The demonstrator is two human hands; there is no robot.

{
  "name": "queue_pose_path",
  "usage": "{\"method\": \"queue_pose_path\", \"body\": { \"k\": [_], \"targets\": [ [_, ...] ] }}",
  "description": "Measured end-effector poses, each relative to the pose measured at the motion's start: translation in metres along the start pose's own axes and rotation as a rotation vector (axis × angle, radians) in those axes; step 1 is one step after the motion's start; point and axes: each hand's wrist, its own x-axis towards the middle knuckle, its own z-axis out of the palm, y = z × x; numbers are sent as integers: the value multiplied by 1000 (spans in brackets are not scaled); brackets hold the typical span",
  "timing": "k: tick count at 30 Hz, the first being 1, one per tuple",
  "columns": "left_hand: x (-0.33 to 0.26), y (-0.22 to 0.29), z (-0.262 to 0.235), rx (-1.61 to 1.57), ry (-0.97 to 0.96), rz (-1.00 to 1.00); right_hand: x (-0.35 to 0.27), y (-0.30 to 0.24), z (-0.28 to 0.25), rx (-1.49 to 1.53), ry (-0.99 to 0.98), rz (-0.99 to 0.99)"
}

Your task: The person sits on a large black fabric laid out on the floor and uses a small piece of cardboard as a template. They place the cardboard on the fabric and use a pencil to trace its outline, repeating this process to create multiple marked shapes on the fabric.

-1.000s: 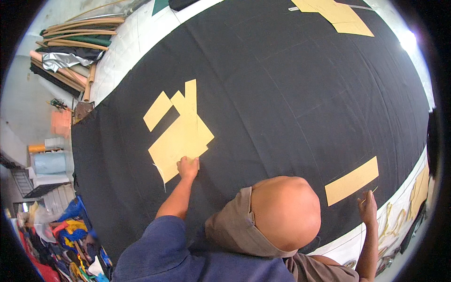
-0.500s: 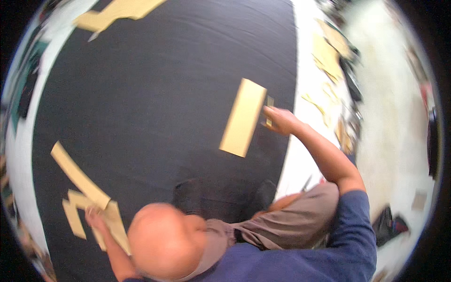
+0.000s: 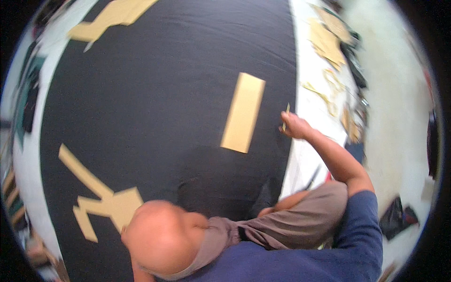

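Observation:
My right hand [image 3: 296,126] is closed on a thin yellowish strip [image 3: 287,115], held edge-on near the right edge of the black cloth [image 3: 141,94]. Left of it, apart from the hand, a rectangular tan card piece [image 3: 243,113] lies flat on the cloth. My left forearm [image 3: 141,272] shows at the lower edge; its hand is nearly all hidden behind my bare knee [image 3: 162,230], with only a small bit at the knee's side. Beside that knee are several tan card pieces [image 3: 123,203], partly overlapping, one a long strip [image 3: 84,170].
A larger tan card piece [image 3: 112,18] lies at the far left of the cloth. On the white table border [image 3: 307,150] at right are more card pieces [image 3: 324,42] and thin yellow offcuts [image 3: 324,96]. A black bag [image 3: 397,218] rests on the floor at right.
My right hand has moved right, away from the rectangular card, with the strip turned edge-on. My left hand has left the card pieces and drawn back behind the knee; those pieces have shifted.

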Motion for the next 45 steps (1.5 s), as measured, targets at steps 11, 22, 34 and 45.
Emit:
{"method": "queue_pose_path", "body": {
  "k": [11,22,34,45],
  "targets": [
    [-45,123,-5,100,10,-213,-7,-112,9,23,-7,-737],
    [-30,109,-3,-203,-106,-238,-1,-33,30,-79,41,-453],
    [-6,250,-130,-460,-229,262,-25,-10,58,-25,64,-284],
    [28,522,-165,-479,-184,966,-63,-89,123,35,281,-591]
  ]
}}
